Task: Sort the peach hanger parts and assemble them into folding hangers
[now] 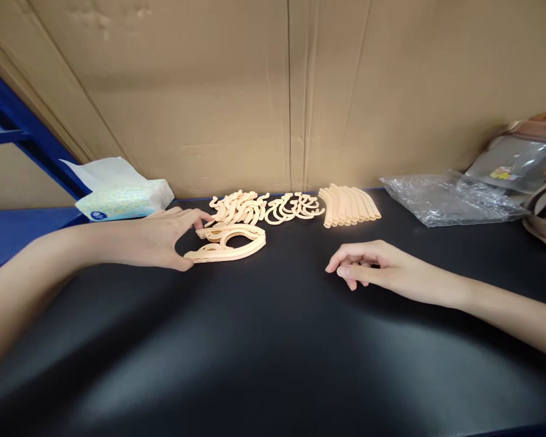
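Note:
My left hand (164, 237) reaches in from the left, its thumb and fingertips on either side of the left end of a stack of peach plastic folding hanger pieces (250, 246) lying on the black table. Behind this stack lies a pile of small curved hooks (239, 207), and beside it a second group of hooks (293, 207). Farther right, several peach curved tubes (350, 205) lie side by side in a row. My right hand (368, 265) hovers over the table to the right, empty, with its fingers loosely bent and a gap behind the thumb.
At the left back sits a tissue pack (122, 197) with a sheet sticking out, near a blue metal frame (40, 145). A crumpled clear plastic bag (450, 197) and a transparent bag with brown trim (519, 161) lie at the right. Cardboard (218, 91) stands along the back edge.

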The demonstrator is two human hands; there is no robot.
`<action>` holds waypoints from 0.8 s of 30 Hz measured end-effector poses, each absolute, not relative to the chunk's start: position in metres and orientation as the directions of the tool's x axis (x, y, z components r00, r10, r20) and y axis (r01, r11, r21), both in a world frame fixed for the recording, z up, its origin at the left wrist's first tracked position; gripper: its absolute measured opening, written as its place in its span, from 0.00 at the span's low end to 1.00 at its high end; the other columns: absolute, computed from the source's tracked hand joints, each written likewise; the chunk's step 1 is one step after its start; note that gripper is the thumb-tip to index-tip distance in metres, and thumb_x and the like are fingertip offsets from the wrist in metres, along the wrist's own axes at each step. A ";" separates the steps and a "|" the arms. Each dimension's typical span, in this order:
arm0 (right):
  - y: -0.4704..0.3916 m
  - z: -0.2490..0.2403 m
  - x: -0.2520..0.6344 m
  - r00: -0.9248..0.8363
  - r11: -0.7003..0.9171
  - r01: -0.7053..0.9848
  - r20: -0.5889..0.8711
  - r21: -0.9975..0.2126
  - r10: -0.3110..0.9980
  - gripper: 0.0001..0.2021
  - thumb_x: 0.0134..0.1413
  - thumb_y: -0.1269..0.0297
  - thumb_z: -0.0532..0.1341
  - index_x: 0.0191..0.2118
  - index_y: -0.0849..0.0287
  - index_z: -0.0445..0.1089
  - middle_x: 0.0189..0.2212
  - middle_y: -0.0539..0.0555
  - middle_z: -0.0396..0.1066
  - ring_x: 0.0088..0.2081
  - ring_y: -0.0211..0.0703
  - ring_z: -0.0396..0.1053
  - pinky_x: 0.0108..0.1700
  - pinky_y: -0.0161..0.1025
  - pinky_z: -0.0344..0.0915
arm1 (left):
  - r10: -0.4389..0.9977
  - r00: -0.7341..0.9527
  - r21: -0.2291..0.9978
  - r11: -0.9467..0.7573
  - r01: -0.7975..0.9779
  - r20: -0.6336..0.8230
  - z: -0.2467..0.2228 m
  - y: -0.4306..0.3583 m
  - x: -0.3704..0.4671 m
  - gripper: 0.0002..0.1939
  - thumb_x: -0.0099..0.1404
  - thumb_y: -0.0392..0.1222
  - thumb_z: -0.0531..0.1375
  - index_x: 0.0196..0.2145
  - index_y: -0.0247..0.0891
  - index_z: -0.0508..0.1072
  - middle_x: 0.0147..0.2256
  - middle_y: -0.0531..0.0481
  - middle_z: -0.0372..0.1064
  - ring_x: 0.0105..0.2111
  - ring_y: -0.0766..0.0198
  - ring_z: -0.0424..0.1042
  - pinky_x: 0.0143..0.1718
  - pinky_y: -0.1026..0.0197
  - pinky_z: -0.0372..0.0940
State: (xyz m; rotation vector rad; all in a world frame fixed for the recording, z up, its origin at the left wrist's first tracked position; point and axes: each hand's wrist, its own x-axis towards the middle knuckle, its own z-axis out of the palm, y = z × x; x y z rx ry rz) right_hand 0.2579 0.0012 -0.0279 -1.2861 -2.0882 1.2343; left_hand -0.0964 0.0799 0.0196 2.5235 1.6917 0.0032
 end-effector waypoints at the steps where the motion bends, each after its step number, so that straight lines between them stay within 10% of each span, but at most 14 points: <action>1: 0.001 -0.028 0.258 -0.501 0.189 0.513 -0.113 -0.837 0.858 0.15 0.60 0.52 0.55 0.40 0.58 0.71 0.25 0.48 0.68 0.28 0.35 0.62 0.32 0.35 0.56 | 0.914 0.396 0.054 -0.393 0.918 -0.091 0.020 0.079 -0.096 0.37 0.48 0.41 0.61 0.58 0.36 0.63 0.48 0.45 0.67 0.46 0.52 0.65 0.48 0.54 0.59; 7: 0.000 -0.027 0.256 -0.514 0.190 0.506 -0.117 -0.841 0.850 0.15 0.60 0.53 0.55 0.41 0.59 0.71 0.25 0.48 0.67 0.28 0.35 0.62 0.33 0.35 0.58 | 0.863 0.485 -0.059 -0.496 0.866 -0.140 0.023 0.076 -0.099 0.36 0.56 0.41 0.57 0.62 0.35 0.53 0.54 0.41 0.61 0.52 0.50 0.60 0.52 0.48 0.58; 13: 0.023 -0.026 0.276 -0.299 0.201 0.503 0.049 -0.841 0.953 0.17 0.56 0.52 0.57 0.41 0.60 0.69 0.23 0.48 0.65 0.24 0.36 0.62 0.26 0.35 0.59 | 0.750 0.639 0.030 -0.652 0.758 0.167 0.010 0.048 -0.057 0.43 0.60 0.60 0.58 0.65 0.40 0.47 0.63 0.41 0.51 0.62 0.42 0.50 0.59 0.42 0.51; 17: 0.069 -0.022 0.314 -0.029 0.195 0.766 0.270 -0.613 0.962 0.16 0.54 0.52 0.56 0.40 0.59 0.68 0.26 0.51 0.69 0.27 0.40 0.66 0.30 0.37 0.61 | 0.557 0.807 0.169 -0.830 0.532 0.196 -0.015 0.017 -0.015 0.28 0.69 0.53 0.52 0.63 0.44 0.54 0.65 0.44 0.47 0.65 0.50 0.47 0.62 0.46 0.50; 24: 0.130 -0.018 0.351 0.144 -0.119 0.971 0.114 -0.208 0.983 0.25 0.48 0.51 0.57 0.51 0.59 0.64 0.40 0.58 0.74 0.41 0.52 0.71 0.40 0.43 0.65 | 0.516 0.856 0.304 -0.823 0.480 0.046 -0.028 0.010 -0.006 0.23 0.70 0.51 0.51 0.60 0.45 0.59 0.63 0.48 0.53 0.64 0.54 0.51 0.61 0.46 0.54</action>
